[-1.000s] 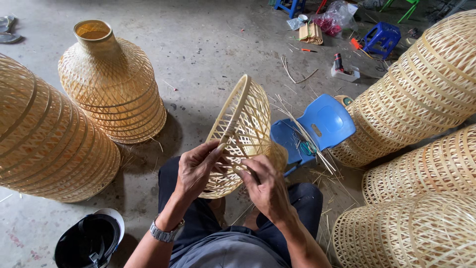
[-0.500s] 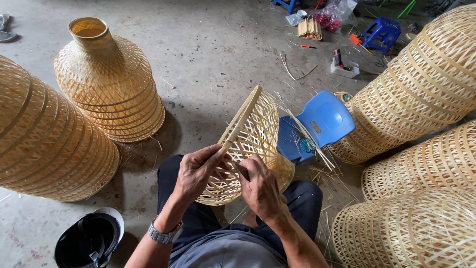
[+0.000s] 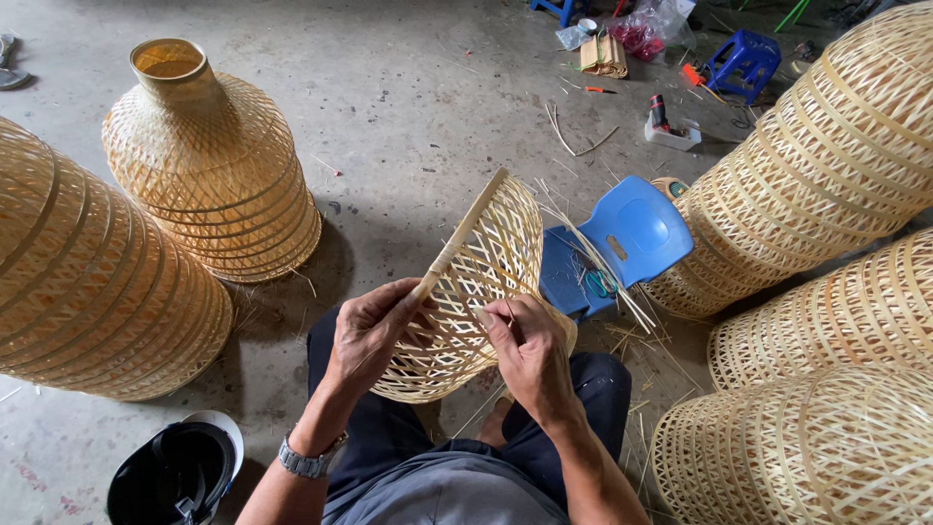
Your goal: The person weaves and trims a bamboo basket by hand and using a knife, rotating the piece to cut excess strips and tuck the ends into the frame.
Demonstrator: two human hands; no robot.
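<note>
I am seated low, looking down at my lap, where I hold a small pale open-weave bamboo basket [image 3: 476, 292] tipped on its side, its round rim edge-on and slanting up and away from me. My left hand [image 3: 374, 331] is clenched around the rim at its lower left, fingers curled over the flat rim strip. My right hand [image 3: 525, 350] pinches the woven lattice on the basket's right side, fingertips pressed into the strips. The basket rests just above my dark trouser knees. To my left, close by, stands a large ribbed woven bamboo lampshade [image 3: 87, 282], and behind it a bell-shaped woven bamboo shade with a narrow open neck [image 3: 209, 165]; a narrow gap of floor separates the two. To my right, three more large lattice bamboo shades [image 3: 826, 292] are stacked and crowd that whole edge. A small blue plastic chair [image 3: 622, 238] sits just beyond the basket, with loose thin bamboo strips [image 3: 593, 258] lying across it. A black and white helmet [image 3: 175, 472] lies by my left elbow. The grey concrete floor [image 3: 418, 107] opens ahead between the shades, with a small blue plastic stool [image 3: 743, 58] and scattered tools well away at the far edge.
</note>
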